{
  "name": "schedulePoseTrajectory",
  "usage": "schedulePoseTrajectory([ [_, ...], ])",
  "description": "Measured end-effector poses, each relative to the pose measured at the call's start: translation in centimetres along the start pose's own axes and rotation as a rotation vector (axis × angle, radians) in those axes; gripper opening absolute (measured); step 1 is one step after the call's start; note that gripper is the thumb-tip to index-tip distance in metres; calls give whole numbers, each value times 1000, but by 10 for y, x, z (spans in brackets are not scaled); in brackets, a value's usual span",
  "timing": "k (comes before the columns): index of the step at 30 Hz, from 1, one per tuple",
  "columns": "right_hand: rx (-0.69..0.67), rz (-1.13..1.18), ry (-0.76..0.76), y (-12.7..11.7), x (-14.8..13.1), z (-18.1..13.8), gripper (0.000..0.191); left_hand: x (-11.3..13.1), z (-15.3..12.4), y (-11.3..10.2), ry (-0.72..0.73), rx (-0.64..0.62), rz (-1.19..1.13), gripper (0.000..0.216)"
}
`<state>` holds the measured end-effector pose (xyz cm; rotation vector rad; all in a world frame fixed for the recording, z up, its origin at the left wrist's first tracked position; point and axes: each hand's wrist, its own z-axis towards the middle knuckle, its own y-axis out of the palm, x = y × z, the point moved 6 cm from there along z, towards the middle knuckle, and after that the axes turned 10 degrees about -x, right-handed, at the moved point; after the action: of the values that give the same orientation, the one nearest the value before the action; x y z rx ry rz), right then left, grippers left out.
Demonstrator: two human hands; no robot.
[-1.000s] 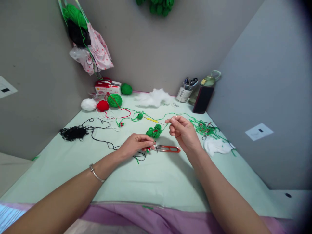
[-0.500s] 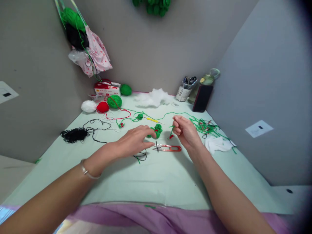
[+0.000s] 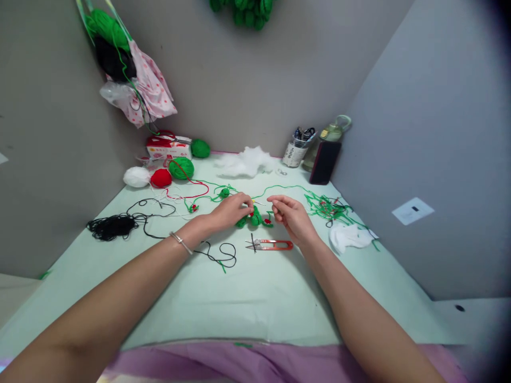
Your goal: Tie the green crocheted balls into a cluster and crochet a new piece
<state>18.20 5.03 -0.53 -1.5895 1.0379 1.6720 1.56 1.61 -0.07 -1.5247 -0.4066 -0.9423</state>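
Observation:
My left hand (image 3: 231, 210) is closed at the green crocheted piece (image 3: 255, 218), thumb and forefinger at its top; the fingers partly cover it. Beside these fingertips the metal shaft of a crochet hook (image 3: 260, 204) shows, its yellow handle mostly hidden. My right hand (image 3: 290, 214) pinches a green yarn strand, from which a small red and green piece (image 3: 268, 222) hangs low by the table. Just nearer to me lie orange-handled thread snips (image 3: 275, 244), with a short black yarn piece across the blades.
Black yarn (image 3: 114, 227) trails across the left side. White, red and green yarn balls (image 3: 181, 168) sit behind it. White stuffing (image 3: 249, 162), a pen cup (image 3: 295, 152) and a phone (image 3: 325, 162) are at the back. Tangled scraps (image 3: 329, 207) and white cloth (image 3: 351, 236) lie right.
My left hand has moved forward onto the green crocheted piece. My right hand has come left with the small red and green piece, closer to the left hand. The view has shifted slightly.

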Motion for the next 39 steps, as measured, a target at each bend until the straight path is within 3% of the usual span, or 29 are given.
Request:
schedulePoseTrajectory([
  [5,-56,-81,-53,11,-9,-5,29,-2,-32,-10,-79,113,-569,21],
  [7,-103,-138,-69,18,-12,-9,31,-2,-45,-11,-106,174,-685,21],
  [13,-321,-392,-143,51,-16,-24,36,3,-65,0,-141,210,-753,25],
  [16,-325,-462,-159,55,-18,-27,28,0,-67,12,-200,143,-874,30],
  [20,-273,-369,-103,42,-17,-22,48,2,-70,18,-208,54,-986,32],
  [24,-218,-244,-46,31,-11,-14,52,6,-71,18,-221,-28,-970,29],
  [33,-168,1,-33,29,-8,-13,47,-5,-71,10,-203,102,-1001,27],
  [39,-157,31,-2,28,-5,-12,48,2,-72,15,-196,-87,-955,26],
])
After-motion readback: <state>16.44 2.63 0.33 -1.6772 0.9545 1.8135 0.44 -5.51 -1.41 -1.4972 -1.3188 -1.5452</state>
